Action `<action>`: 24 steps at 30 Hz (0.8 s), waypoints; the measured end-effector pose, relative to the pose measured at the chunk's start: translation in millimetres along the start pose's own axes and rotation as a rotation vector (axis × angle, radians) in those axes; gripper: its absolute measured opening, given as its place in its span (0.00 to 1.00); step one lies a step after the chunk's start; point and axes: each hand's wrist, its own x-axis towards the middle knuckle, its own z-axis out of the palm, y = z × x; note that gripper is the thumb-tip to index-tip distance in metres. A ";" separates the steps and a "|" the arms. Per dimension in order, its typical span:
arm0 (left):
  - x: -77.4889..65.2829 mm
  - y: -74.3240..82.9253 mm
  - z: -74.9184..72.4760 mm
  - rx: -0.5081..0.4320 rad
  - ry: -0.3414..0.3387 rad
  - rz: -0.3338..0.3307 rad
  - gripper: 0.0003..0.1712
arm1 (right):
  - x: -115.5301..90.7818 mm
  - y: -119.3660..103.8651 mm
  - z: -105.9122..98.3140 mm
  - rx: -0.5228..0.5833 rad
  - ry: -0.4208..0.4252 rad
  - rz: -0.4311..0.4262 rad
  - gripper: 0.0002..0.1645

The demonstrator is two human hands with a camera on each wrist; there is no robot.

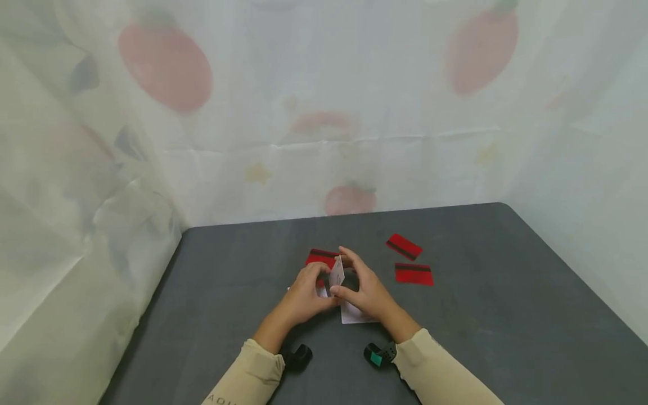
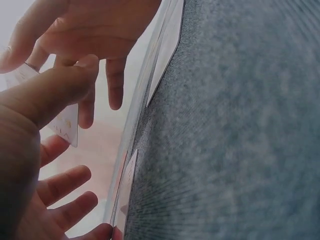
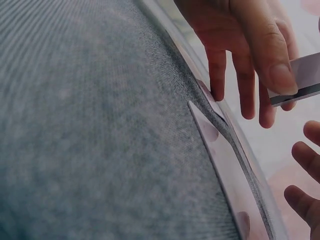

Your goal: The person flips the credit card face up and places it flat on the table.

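Note:
A small white card (image 1: 337,274) with printing on one face and a dark stripe on the other stands on edge between the two hands, above the table. My left hand (image 1: 307,292) pinches it, thumb (image 2: 80,80) over one face and a finger behind. The right hand (image 1: 372,295) grips the same card from the other side, thumb near its lower corner and a finger at its top. A white card (image 1: 354,316) lies on the table beneath the right hand. Another white card (image 1: 322,291) shows partly behind the left hand.
A red card (image 1: 320,256) with a black stripe lies just beyond the hands. To the right are two more striped red cards, one angled (image 1: 404,246), one straighter (image 1: 414,275). The dark grey table (image 1: 228,281) is enclosed by pale printed curtains (image 1: 253,112).

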 end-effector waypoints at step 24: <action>1.3 -6.1 2.3 -0.022 0.073 -0.053 0.34 | 1.3 3.7 0.2 -0.163 0.080 -0.035 0.42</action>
